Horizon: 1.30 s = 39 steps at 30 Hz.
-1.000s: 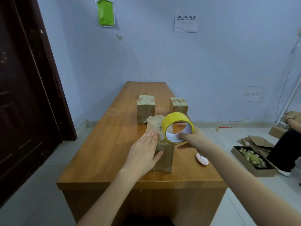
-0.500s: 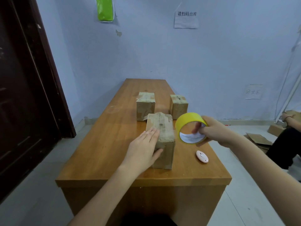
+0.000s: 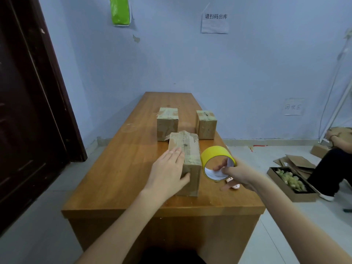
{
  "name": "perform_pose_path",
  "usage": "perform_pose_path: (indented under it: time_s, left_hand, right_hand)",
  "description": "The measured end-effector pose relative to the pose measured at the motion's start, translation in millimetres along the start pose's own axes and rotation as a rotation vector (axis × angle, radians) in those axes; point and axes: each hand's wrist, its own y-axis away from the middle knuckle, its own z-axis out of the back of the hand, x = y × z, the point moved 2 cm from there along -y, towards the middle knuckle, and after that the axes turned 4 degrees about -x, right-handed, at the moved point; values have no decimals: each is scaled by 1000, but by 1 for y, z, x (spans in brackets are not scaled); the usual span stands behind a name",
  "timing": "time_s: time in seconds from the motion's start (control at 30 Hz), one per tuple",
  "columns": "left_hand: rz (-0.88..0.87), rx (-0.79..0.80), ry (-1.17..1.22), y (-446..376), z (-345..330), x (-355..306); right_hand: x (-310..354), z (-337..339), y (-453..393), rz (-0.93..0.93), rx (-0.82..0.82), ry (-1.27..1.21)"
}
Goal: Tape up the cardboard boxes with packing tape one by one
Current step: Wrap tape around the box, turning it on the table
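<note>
Three boxes: on the wooden table [image 3: 118, 164]; the near box [image 3: 187, 159] lies lengthwise toward me, the far left box [image 3: 167, 125] and far right box [image 3: 206, 126] stand behind it, apart from each other.
Containers: all three boxes have their flaps down, so I cannot tell what they hold; a shallow tray [image 3: 293, 194] on the floor at right holds pale greenish pieces, with flattened cardboard [image 3: 297, 161] just behind it.
Near box look: brown, worn, shiny clear tape along its top seam, one flap corner sticking out at the far end.
Tape roll: yellow tape roll [image 3: 216, 156] with a white core, just right of the near box, above the table edge.
My left hand [image 3: 167, 176]: flat on the near box, fingers straight on top, thumb against its near face.
My right hand [image 3: 241, 175]: pinching the roll, fingers inside the core.
Small pink object [image 3: 233, 184]: on the table under my right hand.
Since a moment ago: the roll has dropped lower and closer to the near box; my left hand stayed put.
</note>
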Motion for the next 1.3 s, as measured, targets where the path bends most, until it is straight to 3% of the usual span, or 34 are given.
perform_pose_path:
  time_s: [0.1, 0.3, 0.63, 0.83, 0.9, 1.0, 1.17, 1.3]
  left_hand:
    - [-72, 30, 10, 3, -1, -18]
    - [-8, -18, 137, -2, -4, -18]
    - [-2, 63, 32, -12, -14, -25]
    - [188, -178, 215, -2, 7, -11]
    - [236, -268, 274, 3, 11, -7]
    - [326, -290, 364, 11, 11, 0]
    - [386, -291, 454, 25, 6, 11]
    - [534, -254, 608, 33, 0, 21]
  right_hand:
    - [3, 1, 1, 21, -20, 50]
    - [-1, -3, 3, 10, -32, 42]
    - [5, -3, 3, 58, -31, 42]
    - [14, -23, 9, 305, -245, -322]
    - [20, -36, 12, 362, -159, -271]
    - [24, -57, 14, 300, 26, -232]
    - [30, -66, 13, 333, 70, -225]
    - [35, -57, 11, 283, 26, -240]
